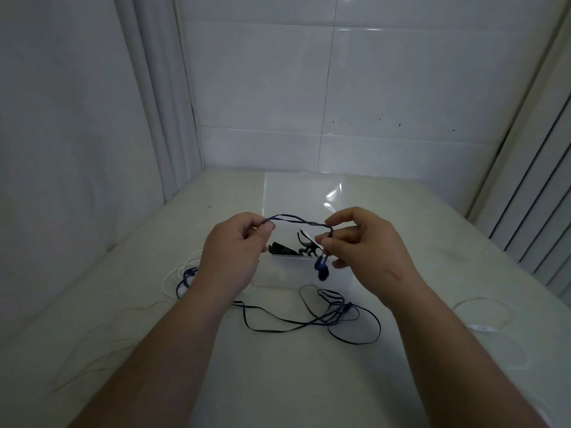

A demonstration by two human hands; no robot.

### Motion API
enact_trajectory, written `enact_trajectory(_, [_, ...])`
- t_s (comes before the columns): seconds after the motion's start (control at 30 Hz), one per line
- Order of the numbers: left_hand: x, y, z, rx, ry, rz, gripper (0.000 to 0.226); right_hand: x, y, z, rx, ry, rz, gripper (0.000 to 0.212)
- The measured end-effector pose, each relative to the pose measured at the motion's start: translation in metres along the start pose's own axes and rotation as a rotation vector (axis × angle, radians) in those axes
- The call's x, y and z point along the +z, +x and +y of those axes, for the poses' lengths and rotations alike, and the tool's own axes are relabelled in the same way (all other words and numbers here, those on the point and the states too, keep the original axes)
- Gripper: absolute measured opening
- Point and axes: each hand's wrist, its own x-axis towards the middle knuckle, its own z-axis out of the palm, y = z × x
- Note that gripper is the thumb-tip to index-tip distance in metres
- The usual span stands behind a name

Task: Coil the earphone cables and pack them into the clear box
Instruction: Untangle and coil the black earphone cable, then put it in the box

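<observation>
box (278, 199): clear glossy plastic | wall tiles (401, 72): glossy | table (278, 366): matt

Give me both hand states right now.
Left hand: closed, pinching the blue earphone cable.
Right hand: closed, pinching the same cable, earbuds dangling below.

We have one view only, from a wide-angle camera worn on the person's head, facing forward and down over the white table (432, 261) toward the tiled wall (386, 88) filling the upper frame. It sits near: forearms (173, 350) fill the lower edge, and the left hand (231, 251) and right hand (367, 242) sit at centre.
</observation>
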Motion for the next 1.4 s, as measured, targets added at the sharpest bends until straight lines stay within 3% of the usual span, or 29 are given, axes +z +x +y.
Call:
enact_trajectory(0.07, [0.0, 0.0, 0.0, -0.001, -0.003, -0.004, 0.012, -0.001, -0.001, 0.0, 0.002, -0.001, -0.018, 0.016])
enact_trajectory(0.3, [-0.003, -0.001, 0.002, 0.011, 0.056, 0.024, 0.013, -0.01, 0.0, -0.003, 0.07, 0.434, -0.048, 0.024])
enact_trajectory(0.47, [-0.012, 0.002, 0.003, -0.007, 0.063, 0.035, 0.017, -0.022, 0.001, 0.0, 0.149, 0.12, -0.131, 0.026])
enact_trajectory(0.53, [-0.016, 0.003, 0.002, -0.078, -0.024, -0.079, 0.019, -0.027, 0.002, 0.001, 0.191, -0.022, -0.16, 0.022])
enact_trajectory(0.6, [-0.016, 0.001, 0.002, -0.166, -0.036, -0.312, 0.017, -0.027, 0.003, 0.002, 0.209, -0.138, -0.132, 0.019])
enact_trajectory(0.7, [-0.01, -0.005, -0.002, -0.176, 0.25, -0.65, 0.012, -0.023, 0.003, 0.001, 0.183, -0.112, -0.075, 0.017])
enact_trajectory(0.8, [-0.002, -0.012, -0.003, -0.001, 0.633, -0.778, 0.021, -0.023, 0.002, -0.001, 0.155, 0.0, -0.025, 0.019])
enact_trajectory(0.93, [0.002, -0.016, -0.004, 0.061, 0.798, -0.913, 0.037, -0.022, 0.001, -0.001, 0.138, 0.048, 0.003, 0.02])
enact_trajectory(1.07, [0.005, -0.018, -0.003, 0.18, 0.829, -0.915, 0.016, -0.02, 0.001, -0.002, 0.13, 0.045, 0.006, 0.02])
enact_trajectory(1.2, [0.009, -0.019, -0.003, 0.253, 0.88, -0.952, 0.009, -0.02, 0.001, -0.002, 0.131, 0.047, 0.011, 0.02])
enact_trajectory(1.4, [0.0, -0.011, 0.001, 0.151, 0.39, -0.668, 0.012, -0.021, 0.001, -0.002, 0.141, 0.044, 0.04, 0.023])
